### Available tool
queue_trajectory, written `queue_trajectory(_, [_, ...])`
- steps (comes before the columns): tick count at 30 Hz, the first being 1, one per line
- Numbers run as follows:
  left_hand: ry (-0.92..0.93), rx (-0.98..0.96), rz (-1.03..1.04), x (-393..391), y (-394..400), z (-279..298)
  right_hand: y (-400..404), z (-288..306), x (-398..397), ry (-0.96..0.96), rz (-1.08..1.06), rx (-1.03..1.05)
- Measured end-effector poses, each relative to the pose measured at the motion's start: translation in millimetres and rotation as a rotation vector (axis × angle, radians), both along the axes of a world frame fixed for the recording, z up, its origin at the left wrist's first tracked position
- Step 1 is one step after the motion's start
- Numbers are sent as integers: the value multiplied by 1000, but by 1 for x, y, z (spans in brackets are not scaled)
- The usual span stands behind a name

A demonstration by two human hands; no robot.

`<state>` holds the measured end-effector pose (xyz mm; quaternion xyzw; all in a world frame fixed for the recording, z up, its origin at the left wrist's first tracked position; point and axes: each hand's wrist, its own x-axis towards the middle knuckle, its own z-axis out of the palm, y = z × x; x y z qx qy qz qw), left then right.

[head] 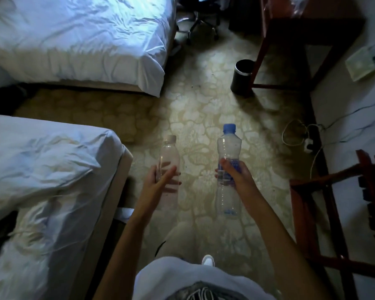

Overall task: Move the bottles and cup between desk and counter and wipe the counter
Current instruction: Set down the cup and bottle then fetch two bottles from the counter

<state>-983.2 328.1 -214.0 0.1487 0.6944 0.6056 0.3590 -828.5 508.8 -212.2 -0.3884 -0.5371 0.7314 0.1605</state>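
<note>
1. Mid-carry, I'd judge: both bottles in hand, neither on a surface yet; cup not in view, wiping likely still to do.
2. Left hand (160, 180) fingers curled round the clear bottle (169, 156); right hand (234, 169) fingers wrapped round the blue-capped bottle (228, 148).
3. Room: person standing on patterned carpet (204, 100) btwn two beds (74, 40), dark wooden surface (290, 40) ahead right, black bin (243, 76) beside its leg.

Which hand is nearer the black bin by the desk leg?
Right. The right hand, gripping the blue-capped bottle, sits below the black bin and slightly left of it. The left hand, holding the pale-capped bottle, is farther left.
</note>
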Motion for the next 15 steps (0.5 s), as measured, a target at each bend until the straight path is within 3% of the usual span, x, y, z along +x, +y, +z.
queue_trajectory(8, [-70, -45, -20, -143, 165, -40, 143, -53, -131, -116, -71, -103])
queue_trajectory(15, [-14, -13, -166, -306, 355, -2, 324, -4, -264, -69, -223, 24])
